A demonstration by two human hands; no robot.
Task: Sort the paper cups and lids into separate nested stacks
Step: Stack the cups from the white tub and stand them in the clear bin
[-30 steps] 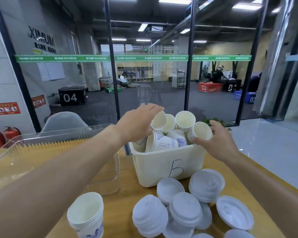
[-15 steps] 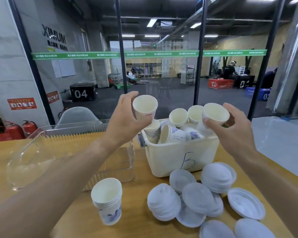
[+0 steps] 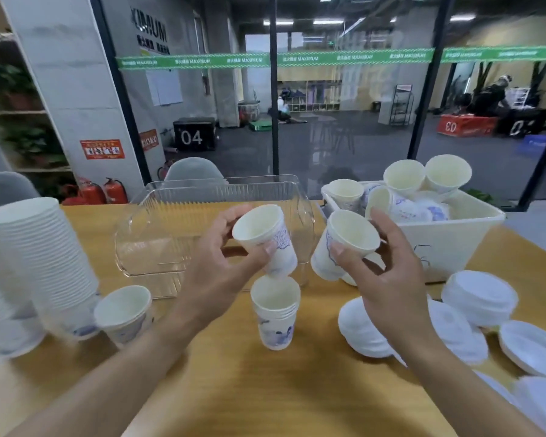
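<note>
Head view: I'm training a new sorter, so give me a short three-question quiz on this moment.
1. True or false: each hand holds a paper cup.
2. What stands on the table directly below the left hand's cup? A) a lid pile B) a short stack of cups C) the clear tray
3. Where do the unsorted cups sit?

Key:
1. True. The left hand and the right hand each have a grip on one cup; the right hand's cup is tilted.
2. B, the short cup stack.
3. In the white bin at the right, behind the white lids.
</note>
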